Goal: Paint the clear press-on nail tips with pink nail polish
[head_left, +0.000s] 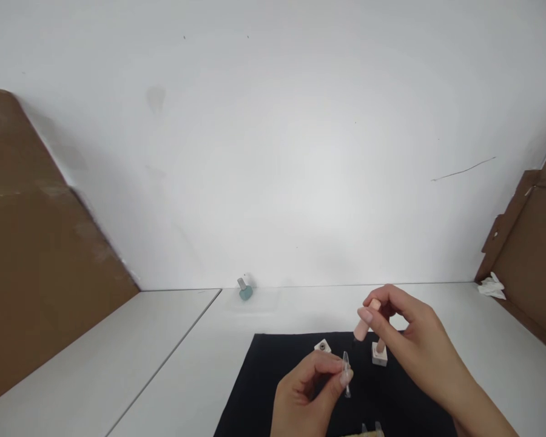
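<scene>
My left hand (pixel 307 391) pinches a clear false nail tip (pixel 346 361) upright between thumb and fingertips. In my right hand (pixel 400 331) is a pale pink nail polish cap (pixel 363 328), tilted, with a short dark brush end pointing down. The cap is above and to the right of the nail tip, apart from it. Partly behind my left hand stands an uncapped square polish bottle (pixel 322 346), its dark neck showing. A second square polish bottle (pixel 379 355), with a pink cap on, stands below my right hand, which hides part of its cap.
Beneath both hands lies a black mat (pixel 264 376) on a white table (pixel 173 370). More clear nail tips (pixel 378 428) stand on a yellowish holder at the bottom edge. A blue-green polish bottle (pixel 246 292) leans near the wall. Cardboard (pixel 40 243) flanks the sides; crumpled white tissue (pixel 491 285) lies right.
</scene>
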A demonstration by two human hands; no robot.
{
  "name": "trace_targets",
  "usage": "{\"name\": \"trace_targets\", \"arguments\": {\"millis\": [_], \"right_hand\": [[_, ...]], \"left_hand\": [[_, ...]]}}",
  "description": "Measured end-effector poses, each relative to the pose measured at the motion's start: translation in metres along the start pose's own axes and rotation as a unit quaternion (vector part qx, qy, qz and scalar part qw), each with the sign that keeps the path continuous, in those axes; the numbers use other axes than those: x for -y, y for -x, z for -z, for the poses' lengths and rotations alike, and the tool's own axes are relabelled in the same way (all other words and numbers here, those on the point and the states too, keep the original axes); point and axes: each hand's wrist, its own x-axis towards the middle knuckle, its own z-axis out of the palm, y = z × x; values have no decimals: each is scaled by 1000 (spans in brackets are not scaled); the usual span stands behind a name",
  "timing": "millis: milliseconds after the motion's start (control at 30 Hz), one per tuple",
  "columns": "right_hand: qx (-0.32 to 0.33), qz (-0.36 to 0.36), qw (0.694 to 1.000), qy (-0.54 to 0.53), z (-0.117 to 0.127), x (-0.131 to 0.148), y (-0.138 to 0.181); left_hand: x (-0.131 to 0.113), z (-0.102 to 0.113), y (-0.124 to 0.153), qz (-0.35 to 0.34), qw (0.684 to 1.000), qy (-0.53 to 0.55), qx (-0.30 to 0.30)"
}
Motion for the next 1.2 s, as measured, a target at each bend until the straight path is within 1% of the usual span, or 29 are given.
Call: {"name": "trace_targets", "arguments": {"millis": [133, 167, 233, 333, 367, 433, 533, 567, 600, 633, 733, 767, 800, 900, 933, 1000, 1100, 1133, 1167, 1200], "right_hand": [[101, -2, 995, -2, 2, 7, 2], [115, -1, 993, 1, 2, 8, 2], [109, 0, 994, 11, 0, 6, 1], [54, -1, 998, 22, 1, 2, 1], [46, -2, 999, 22, 2, 1, 1], [62, 0, 998, 14, 4, 2, 3], [130, 7, 991, 14, 5, 5, 4], [141, 6, 990, 19, 4, 6, 4], [138, 5, 990, 26, 4, 6, 4], [122, 4, 992, 32, 3, 6, 3], [59, 7, 998, 38, 5, 4, 1], [55, 8, 998, 34, 6, 4, 1], [65, 7, 997, 29, 7, 4, 2], [128, -2, 992, 14, 8, 6, 2], [140, -5, 990, 13, 8, 6, 1], [125, -10, 992, 16, 7, 5, 0], [52, -14, 998, 16, 6, 3, 0], [38, -11, 999, 16, 6, 2, 0], [38, -8, 999, 15, 7, 3, 1], [52, -4, 999, 14, 7, 3, 2]], "left_hand": [[3, 2, -2, -50, 998, -48, 11], [3, 2, -2, -63, 996, -54, 16], [2, 1, -2, -84, 994, -60, 19], [-1, 0, -1, -102, 992, -77, 17], [-2, -1, -1, -107, 990, -87, 19], [-3, -1, -1, -121, 986, -109, 25], [-4, -1, -1, -137, 982, -125, 41], [-5, 0, -1, -140, 981, -125, 45], [-5, 0, -1, -142, 981, -126, 46], [-5, 0, -1, -144, 980, -126, 45], [-5, 0, -1, -149, 980, -126, 45], [-5, 0, -1, -148, 980, -125, 47], [-5, 0, -1, -147, 980, -123, 50], [-4, 0, -2, -143, 980, -126, 59], [-4, 0, -2, -144, 979, -127, 60], [-4, 0, -2, -149, 979, -128, 59], [-3, 1, -2, -152, 979, -122, 60], [-3, 1, -2, -151, 979, -120, 62], [-4, 1, -2, -149, 980, -118, 65], [-4, 1, -2, -147, 980, -117, 67]]}}
